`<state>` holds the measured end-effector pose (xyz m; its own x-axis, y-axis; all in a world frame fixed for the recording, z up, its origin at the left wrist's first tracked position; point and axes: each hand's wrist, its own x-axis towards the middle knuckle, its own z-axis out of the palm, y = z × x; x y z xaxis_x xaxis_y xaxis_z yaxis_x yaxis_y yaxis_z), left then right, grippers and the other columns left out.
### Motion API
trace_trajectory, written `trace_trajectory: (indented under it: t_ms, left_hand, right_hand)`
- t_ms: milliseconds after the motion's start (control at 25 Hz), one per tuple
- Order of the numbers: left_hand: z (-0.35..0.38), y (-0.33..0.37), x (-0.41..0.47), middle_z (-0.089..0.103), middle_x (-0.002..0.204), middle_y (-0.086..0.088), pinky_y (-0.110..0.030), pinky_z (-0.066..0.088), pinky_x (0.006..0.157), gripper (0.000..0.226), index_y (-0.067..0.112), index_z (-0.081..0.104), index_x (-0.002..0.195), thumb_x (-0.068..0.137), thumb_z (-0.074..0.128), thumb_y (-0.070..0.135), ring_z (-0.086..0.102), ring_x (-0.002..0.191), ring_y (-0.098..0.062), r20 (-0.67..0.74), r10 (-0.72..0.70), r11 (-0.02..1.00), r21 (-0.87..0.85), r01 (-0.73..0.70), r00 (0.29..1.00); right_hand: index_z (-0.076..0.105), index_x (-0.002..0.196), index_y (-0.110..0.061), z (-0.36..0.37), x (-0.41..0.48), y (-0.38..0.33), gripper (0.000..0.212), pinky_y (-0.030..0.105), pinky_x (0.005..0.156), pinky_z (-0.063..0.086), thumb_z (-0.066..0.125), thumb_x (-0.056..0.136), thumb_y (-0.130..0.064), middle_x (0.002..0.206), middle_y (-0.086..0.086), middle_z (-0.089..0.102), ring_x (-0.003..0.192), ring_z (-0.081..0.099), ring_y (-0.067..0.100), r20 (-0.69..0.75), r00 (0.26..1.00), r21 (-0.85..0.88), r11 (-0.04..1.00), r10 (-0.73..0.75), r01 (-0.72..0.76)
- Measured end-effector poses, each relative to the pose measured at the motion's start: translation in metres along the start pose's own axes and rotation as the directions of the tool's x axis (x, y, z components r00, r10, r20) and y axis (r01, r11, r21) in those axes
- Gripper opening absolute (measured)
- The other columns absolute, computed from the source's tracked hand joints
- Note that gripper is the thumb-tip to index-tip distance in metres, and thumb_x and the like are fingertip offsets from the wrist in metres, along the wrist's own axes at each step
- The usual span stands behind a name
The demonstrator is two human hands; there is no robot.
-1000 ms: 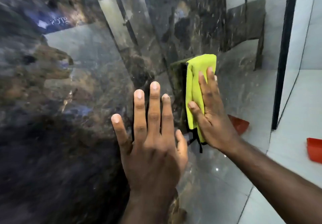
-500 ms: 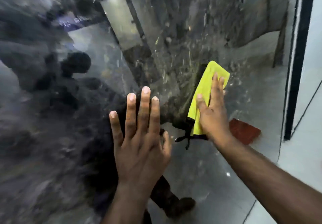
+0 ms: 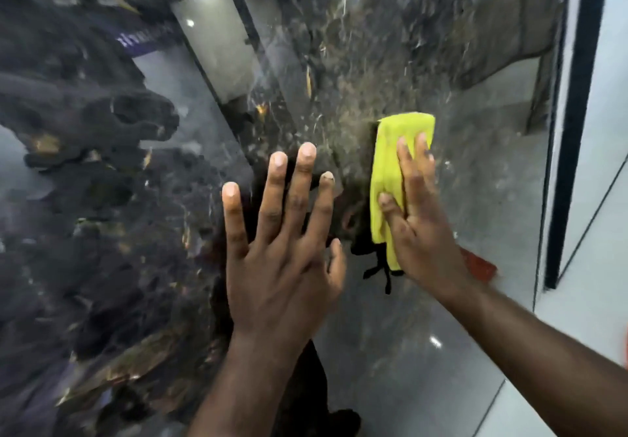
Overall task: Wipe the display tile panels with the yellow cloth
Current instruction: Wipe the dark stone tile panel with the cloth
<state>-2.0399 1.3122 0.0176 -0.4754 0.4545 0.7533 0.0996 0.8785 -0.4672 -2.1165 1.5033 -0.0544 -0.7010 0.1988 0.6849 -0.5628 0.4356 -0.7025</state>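
— How do the hands lie?
— The left hand (image 3: 282,266) rests flat, fingers spread wide, on the dark glossy tile panel (image 3: 373,45). At its 3 o'clock, the right hand (image 3: 418,229) presses the yellow cloth (image 3: 390,161) against the panel with straight fingers.
— And the cloth?
— Folded, reaching past the fingertips toward 12 o'clock.

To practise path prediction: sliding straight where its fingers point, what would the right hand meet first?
Probably nothing: above the right hand and yellow cloth only bare tile panel shows, to the picture's edge.
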Motion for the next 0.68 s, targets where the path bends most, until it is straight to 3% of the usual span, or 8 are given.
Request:
trace_trajectory:
  t_ms: [80, 120, 240, 280, 400, 520, 560, 680]
  left_hand:
    - [0.014, 0.017, 0.019, 0.014, 0.183, -0.005, -0.063, -0.009, 0.132, 0.077, 0.024, 0.045, 0.167, 0.096, 0.064, 0.044, 0.009, 0.17, -0.028, -0.034, -0.019, 1.0, 0.003, 0.019, 0.999]
    - [0.02, 0.025, 0.025, 0.014, 0.183, -0.005, -0.063, -0.011, 0.132, 0.077, 0.024, 0.046, 0.167, 0.095, 0.065, 0.044, 0.008, 0.17, -0.029, -0.043, -0.032, 0.999, -0.01, 0.031, 0.999]
    - [0.031, 0.044, 0.046, 0.015, 0.183, -0.006, -0.065, -0.012, 0.131, 0.073, 0.024, 0.051, 0.163, 0.095, 0.066, 0.045, 0.006, 0.17, -0.029, -0.052, -0.043, 0.998, -0.054, 0.04, 0.998]
    - [0.034, 0.05, 0.054, 0.015, 0.183, -0.006, -0.067, -0.012, 0.13, 0.071, 0.024, 0.053, 0.162, 0.095, 0.065, 0.045, 0.007, 0.17, -0.029, -0.053, -0.045, 0.997, -0.058, 0.042, 0.998]
    - [0.045, 0.07, 0.079, 0.017, 0.182, -0.006, -0.063, -0.01, 0.132, 0.071, 0.021, 0.054, 0.161, 0.095, 0.064, 0.044, 0.009, 0.17, -0.029, -0.057, -0.023, 0.998, -0.059, 0.019, 0.998]
    - [0.065, 0.103, 0.113, 0.017, 0.182, -0.007, -0.061, -0.008, 0.134, 0.073, 0.02, 0.052, 0.163, 0.095, 0.065, 0.044, 0.01, 0.17, -0.028, -0.037, -0.002, 0.999, -0.037, 0.001, 0.999]
    - [0.071, 0.114, 0.124, 0.017, 0.182, -0.007, -0.061, -0.007, 0.134, 0.074, 0.019, 0.051, 0.163, 0.095, 0.065, 0.045, 0.01, 0.17, -0.028, -0.038, -0.014, 0.999, -0.04, 0.012, 0.999]
    - [0.093, 0.156, 0.162, 0.016, 0.182, -0.007, -0.061, -0.006, 0.134, 0.077, 0.018, 0.051, 0.163, 0.094, 0.068, 0.046, 0.01, 0.17, -0.029, -0.027, -0.059, 0.997, -0.043, 0.058, 0.998]
  right_hand:
    - [0.009, 0.17, -0.041, -0.013, 0.029, 0.01, 0.071, 0.047, 0.135, 0.008, 0.049, 0.113, -0.027, 0.178, -0.015, -0.008, 0.162, -0.005, 0.001, -0.09, 0.945, 0.12, 0.946, 0.314, -0.303]
    - [0.007, 0.17, -0.042, -0.018, 0.037, 0.012, 0.071, 0.047, 0.135, 0.008, 0.048, 0.113, -0.028, 0.178, -0.016, -0.008, 0.162, -0.005, 0.003, -0.093, 0.958, 0.085, 0.961, 0.271, -0.264]
    - [0.009, 0.17, -0.039, -0.035, 0.049, 0.042, 0.071, 0.043, 0.134, 0.009, 0.05, 0.113, -0.028, 0.177, -0.016, -0.009, 0.165, -0.005, 0.01, 0.017, 0.991, -0.084, 0.987, -0.134, 0.135]
    - [0.008, 0.17, -0.039, -0.043, 0.058, 0.056, 0.071, 0.045, 0.135, 0.009, 0.05, 0.113, -0.03, 0.178, -0.015, -0.009, 0.165, -0.005, 0.01, 0.016, 0.995, -0.1, 0.99, -0.097, 0.098]
    - [0.008, 0.17, -0.04, -0.06, 0.097, 0.076, 0.069, 0.049, 0.135, 0.01, 0.047, 0.113, -0.035, 0.178, -0.014, -0.004, 0.164, -0.001, 0.009, -0.123, 0.966, 0.046, 0.974, 0.226, -0.222]
    - [0.019, 0.17, -0.028, -0.076, 0.124, 0.099, 0.067, 0.05, 0.135, 0.009, 0.053, 0.113, -0.026, 0.178, -0.007, 0.0, 0.166, 0.001, 0.019, -0.038, 0.968, -0.105, 0.964, -0.248, 0.243]
    - [0.02, 0.17, -0.025, -0.081, 0.134, 0.113, 0.066, 0.052, 0.134, 0.01, 0.054, 0.113, -0.025, 0.178, -0.005, 0.0, 0.166, 0.001, 0.019, -0.027, 0.954, -0.113, 0.949, -0.3, 0.295]
    - [0.016, 0.171, -0.032, -0.109, 0.173, 0.153, 0.067, 0.053, 0.134, 0.009, 0.05, 0.112, -0.033, 0.179, -0.008, -0.002, 0.165, -0.001, 0.012, -0.14, 0.985, 0.084, 0.993, 0.1, -0.089]
